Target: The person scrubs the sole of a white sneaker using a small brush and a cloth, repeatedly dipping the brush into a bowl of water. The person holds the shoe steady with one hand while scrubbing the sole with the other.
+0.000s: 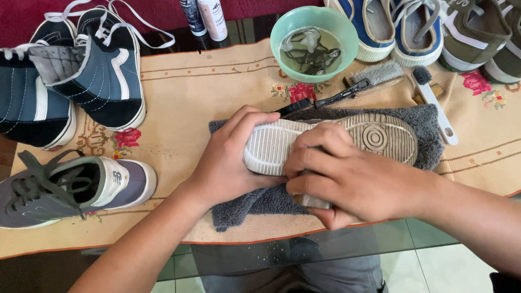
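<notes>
The right hand (347, 182) is nearest, with fingers curled closed around a small pale object which I cannot identify, pressed on the sole of a shoe (331, 142). This shoe lies sole up on a grey towel (255, 203), in the middle of the beige embroidered cloth (179, 103). The left hand (230, 157) grips the left end of the shoe, fingers wrapped over its edge. Far behind stands a green bowl (313, 43) with water, and brushes (380, 78) lie just right of it. Other sneakers (70, 187) rest at left.
</notes>
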